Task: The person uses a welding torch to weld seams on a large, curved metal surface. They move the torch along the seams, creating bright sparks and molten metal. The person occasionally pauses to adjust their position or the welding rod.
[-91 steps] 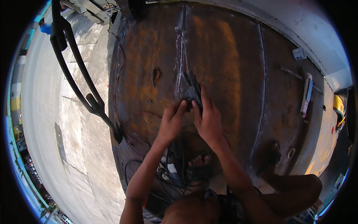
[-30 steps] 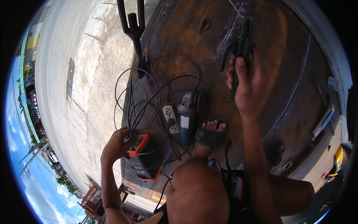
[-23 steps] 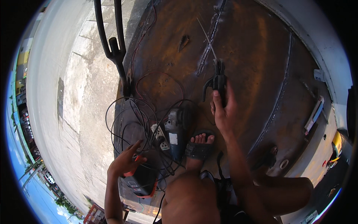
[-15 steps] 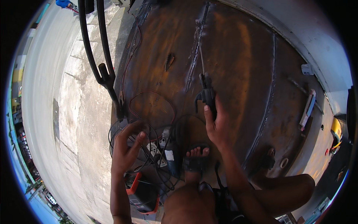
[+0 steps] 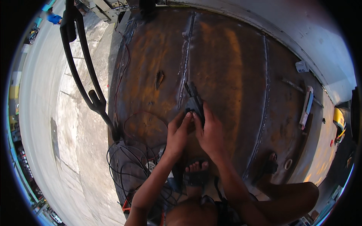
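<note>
A black welding electrode holder [image 5: 195, 101] points away from me over the rusty brown steel plate [image 5: 222, 75]. My right hand [image 5: 211, 137] is closed round its handle. My left hand [image 5: 178, 137] has its fingers closed on the near side of the same holder, both thumbs meeting near its lever. From the jaws a thin welding rod [image 5: 189, 71] appears to run forward, hard to tell apart from the whitish weld seam [image 5: 183, 66] behind it. Part of the handle is hidden by my fingers.
Loops of black cable [image 5: 118, 160] and a power tool [image 5: 174, 180] lie by my sandalled foot [image 5: 196, 175]. At left stands a black forked bar [image 5: 96, 103]. A flat metal bar [image 5: 307, 107], a ring [image 5: 288, 164] and a paper piece [image 5: 301, 67] lie at right, near a white wall [image 5: 301, 30].
My left hand has moved right and forward from above the cables and taken hold of the electrode holder. The holder has moved slightly left and nearer me. The view has shifted a little.
</note>
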A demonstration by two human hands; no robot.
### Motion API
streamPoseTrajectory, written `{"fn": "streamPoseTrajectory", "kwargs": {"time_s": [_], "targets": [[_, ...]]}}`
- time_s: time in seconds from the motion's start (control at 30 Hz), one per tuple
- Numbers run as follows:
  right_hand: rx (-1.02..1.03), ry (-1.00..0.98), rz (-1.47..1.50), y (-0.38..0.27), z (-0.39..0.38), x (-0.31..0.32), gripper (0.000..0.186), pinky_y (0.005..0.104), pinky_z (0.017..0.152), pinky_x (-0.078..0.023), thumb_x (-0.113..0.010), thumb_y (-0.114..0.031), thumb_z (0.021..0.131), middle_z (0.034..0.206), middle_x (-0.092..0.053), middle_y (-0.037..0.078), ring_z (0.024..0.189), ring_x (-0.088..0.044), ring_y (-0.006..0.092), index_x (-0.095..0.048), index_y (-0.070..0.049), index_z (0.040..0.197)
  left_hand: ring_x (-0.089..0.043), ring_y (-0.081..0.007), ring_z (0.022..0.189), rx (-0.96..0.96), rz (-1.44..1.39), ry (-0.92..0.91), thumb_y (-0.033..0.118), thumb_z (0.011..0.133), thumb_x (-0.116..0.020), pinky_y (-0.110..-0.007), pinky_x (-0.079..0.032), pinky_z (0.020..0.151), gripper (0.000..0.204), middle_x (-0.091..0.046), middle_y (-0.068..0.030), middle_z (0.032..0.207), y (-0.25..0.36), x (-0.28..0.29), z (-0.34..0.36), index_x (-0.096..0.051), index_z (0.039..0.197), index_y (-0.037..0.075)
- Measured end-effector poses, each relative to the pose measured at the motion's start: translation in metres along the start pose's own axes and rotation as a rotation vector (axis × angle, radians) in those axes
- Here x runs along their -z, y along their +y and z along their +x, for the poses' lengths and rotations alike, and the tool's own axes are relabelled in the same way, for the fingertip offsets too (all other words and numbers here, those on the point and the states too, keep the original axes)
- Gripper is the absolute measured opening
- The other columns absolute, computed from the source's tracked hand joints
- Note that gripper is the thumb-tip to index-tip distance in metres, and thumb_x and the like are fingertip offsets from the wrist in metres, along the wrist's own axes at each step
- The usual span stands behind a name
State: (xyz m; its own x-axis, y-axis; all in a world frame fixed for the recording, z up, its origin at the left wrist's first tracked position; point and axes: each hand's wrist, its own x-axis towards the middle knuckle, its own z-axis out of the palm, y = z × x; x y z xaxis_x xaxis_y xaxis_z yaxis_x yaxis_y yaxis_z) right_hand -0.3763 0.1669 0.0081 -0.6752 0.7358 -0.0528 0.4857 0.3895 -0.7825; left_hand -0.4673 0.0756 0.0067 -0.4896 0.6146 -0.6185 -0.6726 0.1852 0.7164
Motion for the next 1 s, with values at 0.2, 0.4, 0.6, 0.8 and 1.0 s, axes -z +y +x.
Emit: {"fn": "streamPoseTrajectory", "kwargs": {"time_s": [0.2, 0.4, 0.6, 0.8, 1.0], "targets": [[0.015, 0.031, -0.034, 0.000, 0.008, -0.013, 0.050, 0.0554, 0.074, -0.058, -0.059, -0.025, 0.105, 0.123, -0.064, 0.029, 0.095, -0.069, 0.0505, -0.045, 0.001, 0.145, -0.068, -0.0159, 0.106, -0.020, -0.009, 0.024, 0.028, 0.108, -0.059, -0.031, -0.053, 0.094, 0.040, -0.070, -0.0075, 0.118, 0.004, 0.003, 0.009, -0.063, 0.133, -0.003], [0.001, 0.023, -0.078, -0.004, 0.020, -0.014, 0.049, 0.0552, 0.072, -0.059, -0.058, -0.025, 0.105, 0.122, -0.064, 0.029, 0.092, -0.069, 0.0502, -0.045, 0.003, 0.144, -0.068, -0.0183, 0.109, -0.026, 0.033, 0.049, 0.026, 0.108, -0.060, -0.033, -0.055, 0.094, 0.038, -0.069, -0.0111, 0.118, 0.014, 0.001, 0.017, -0.063, 0.127, -0.006], [0.013, 0.037, -0.099, -0.002, 0.023, -0.014, 0.048, 0.0560, 0.073, -0.059, -0.059, -0.024, 0.105, 0.122, -0.064, 0.029, 0.093, -0.069, 0.0504, -0.046, 0.002, 0.143, -0.067, -0.0194, 0.111, -0.010, 0.014, 0.033, 0.027, 0.108, -0.060, -0.034, -0.055, 0.096, 0.040, -0.069, -0.0116, 0.120, 0.010, 0.002, 0.021, -0.062, 0.130, -0.006], [0.012, 0.030, -0.086, 0.004, 0.022, -0.016, 0.049, 0.0559, 0.074, -0.059, -0.060, -0.023, 0.104, 0.121, -0.064, 0.029, 0.094, -0.069, 0.0502, -0.045, 0.004, 0.143, -0.067, -0.0193, 0.112, 0.011, 0.027, 0.040, 0.027, 0.108, -0.060, -0.034, -0.055, 0.096, 0.041, -0.069, -0.0119, 0.122, 0.010, 0.001, 0.020, -0.061, 0.133, -0.005], [0.005, 0.025, -0.057, 0.002, 0.019, -0.016, 0.050, 0.0559, 0.074, -0.059, -0.060, -0.022, 0.104, 0.121, -0.064, 0.030, 0.094, -0.069, 0.0505, -0.045, 0.004, 0.143, -0.067, -0.0179, 0.106, 0.000, 0.049, 0.042, 0.028, 0.108, -0.059, -0.033, -0.053, 0.094, 0.040, -0.070, -0.0091, 0.117, 0.010, 0.001, 0.016, -0.063, 0.133, -0.002]]}}
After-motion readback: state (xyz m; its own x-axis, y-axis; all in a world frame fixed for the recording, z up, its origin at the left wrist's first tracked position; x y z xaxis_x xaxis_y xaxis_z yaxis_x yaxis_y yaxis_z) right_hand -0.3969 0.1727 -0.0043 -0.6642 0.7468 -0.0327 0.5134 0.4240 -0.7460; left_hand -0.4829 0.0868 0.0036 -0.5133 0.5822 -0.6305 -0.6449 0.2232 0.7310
